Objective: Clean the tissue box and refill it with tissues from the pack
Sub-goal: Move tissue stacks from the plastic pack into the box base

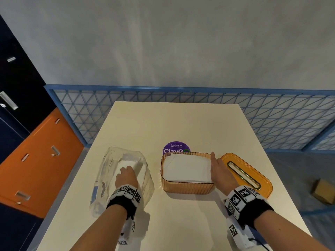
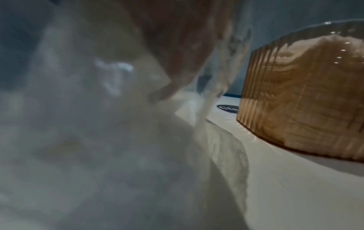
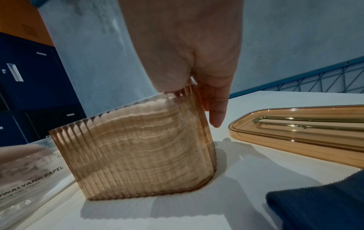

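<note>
Head view: a cream table [image 1: 163, 124] by a grey wall [image 1: 163, 42] and blue lattice rail [image 1: 272, 120] bears the tissue box [image 1: 188, 187], full of tissues [image 1: 186, 169], its lid [image 1: 264, 183] just right, a purple sticker [image 1: 175, 147] half hidden behind, the left hand [image 1: 126, 175] in the clear pack [image 1: 108, 171]. Left wrist view is blurred plastic — that grip cannot be told. Right wrist view — the right hand [image 3: 187, 46] pinches the box's end wall.

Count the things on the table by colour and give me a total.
Orange: 2, the box and the lid
Clear: 1, the pack
White: 1, the tissues in the box
Purple: 1, the sticker
Total: 5
</note>
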